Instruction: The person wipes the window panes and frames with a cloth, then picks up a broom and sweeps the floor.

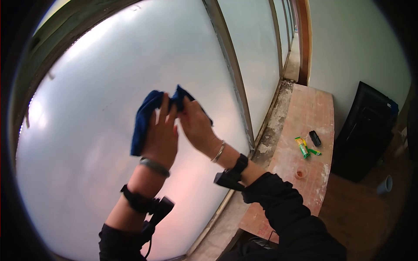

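Observation:
A dark blue cloth (pixel 143 116) is held up in front of a large frosted window pane (pixel 96 130). My left hand (pixel 161 138) lies along the cloth with its fingers pointing upward, the cloth behind its palm and fingers. Close beside it, my right hand (pixel 198 125) has its bent fingers on the cloth's right part, where a corner sticks up above the fingertips. The two hands nearly meet at the middle of the cloth. Folds behind the fingers are hidden.
Right of the window runs a worn wooden board (pixel 305 113) bearing a green and yellow packet (pixel 302 148), a small black object (pixel 315 138) and a small reddish cup (pixel 300 174). A black screen-like panel (pixel 363 130) leans by the wall; a grey cup (pixel 385 185) is lower right.

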Demonstrator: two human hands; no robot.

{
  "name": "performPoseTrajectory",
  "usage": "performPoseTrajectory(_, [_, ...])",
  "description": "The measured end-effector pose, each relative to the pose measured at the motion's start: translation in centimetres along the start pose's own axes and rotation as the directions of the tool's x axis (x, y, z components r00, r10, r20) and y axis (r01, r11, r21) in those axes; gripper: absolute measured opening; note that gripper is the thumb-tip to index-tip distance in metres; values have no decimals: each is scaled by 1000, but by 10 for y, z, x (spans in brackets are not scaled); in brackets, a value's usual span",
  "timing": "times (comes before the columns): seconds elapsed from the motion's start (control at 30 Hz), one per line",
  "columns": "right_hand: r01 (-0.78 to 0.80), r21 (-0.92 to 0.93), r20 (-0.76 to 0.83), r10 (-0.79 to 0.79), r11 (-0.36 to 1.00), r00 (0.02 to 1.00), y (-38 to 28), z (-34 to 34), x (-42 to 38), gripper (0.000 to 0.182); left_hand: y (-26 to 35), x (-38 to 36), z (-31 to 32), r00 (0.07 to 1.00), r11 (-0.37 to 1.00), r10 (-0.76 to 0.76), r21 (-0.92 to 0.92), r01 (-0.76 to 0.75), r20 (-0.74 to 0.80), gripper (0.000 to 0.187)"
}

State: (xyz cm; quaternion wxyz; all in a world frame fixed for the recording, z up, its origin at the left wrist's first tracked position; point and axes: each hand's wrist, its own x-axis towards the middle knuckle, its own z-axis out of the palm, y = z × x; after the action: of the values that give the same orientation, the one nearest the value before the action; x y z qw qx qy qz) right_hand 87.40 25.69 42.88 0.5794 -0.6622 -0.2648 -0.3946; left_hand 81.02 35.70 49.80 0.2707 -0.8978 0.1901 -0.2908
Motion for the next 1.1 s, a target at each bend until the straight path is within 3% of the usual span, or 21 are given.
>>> performPoseTrajectory(0.07, [-63,-78,-29,60,995,998,36,-15,8,42,18,35,32,1000,993,3,-117,-3,-3,46])
performPoseTrajectory(0.13, [-161,-124,-31,159,979,987,69,-32,14,41,39,70,48,997,998,64,9,-65,42,46])
performPoseTrajectory(0.2, [-204,-138,-35,201,969,979,102,-48,23,41,58,101,66,999,998,52,-30,-52,-4,48])
performPoseTrajectory(0.27, [-132,-261,-47,124,956,991,131,-61,28,42,75,129,97,997,996,77,-35,-78,-23,49])
performPoseTrajectory(0.3, [-125,-261,-58,114,957,992,147,-65,31,42,82,144,99,992,993,116,8,-117,42,49])
performPoseTrajectory(0.33, [-211,-260,-70,199,942,977,165,-72,30,42,93,156,103,983,987,149,50,-155,110,50])
performPoseTrajectory(0.37, [-298,-261,-76,288,918,955,180,-74,30,43,98,166,121,989,990,141,-8,-140,43,50])
performPoseTrajectory(0.4, [-297,-262,-78,286,918,955,191,-77,28,43,104,175,136,985,988,151,9,-153,83,52])
performPoseTrajectory(0.43, [-339,-252,-68,333,906,940,199,-80,27,42,109,181,149,995,990,104,-101,-102,8,53])
performPoseTrajectory(0.5, [-376,-245,-45,377,894,925,202,-81,8,43,120,172,157,997,975,47,-212,-59,-62,54])
performPoseTrajectory(0.57, [-369,-276,-55,368,888,928,205,-78,-2,42,126,169,151,990,989,135,-68,-132,43,56])
performPoseTrajectory(0.6, [-356,-301,-64,353,885,933,207,-77,-10,42,127,164,140,990,988,135,-74,-132,44,56])
performPoseTrajectory(0.67, [-383,-262,-9,395,886,919,208,-75,-27,42,127,148,119,955,984,164,-103,-143,246,56])
performPoseTrajectory(0.7, [-416,-214,41,434,884,900,207,-72,-32,42,126,140,137,968,966,152,-238,-103,198,55])
performPoseTrajectory(0.73, [-413,-216,45,432,885,901,209,-65,-43,42,128,129,140,972,966,146,-238,-100,184,55])
performPoseTrajectory(0.8, [-465,-105,54,472,879,880,206,-52,-62,41,131,114,208,996,903,79,-420,-88,-38,55])
performPoseTrajectory(0.9, [-449,-57,39,451,892,891,149,-38,-90,43,122,56,140,992,939,115,-330,-92,51,52])
performPoseTrajectory(1.0, [-457,-38,68,458,889,886,107,-14,-123,44,103,3,99,985,932,108,-358,-54,133,52])
performPoseTrajectory(1.1, [-445,-22,87,445,895,891,55,12,-147,37,80,-57,94,993,940,97,-335,-69,68,49])
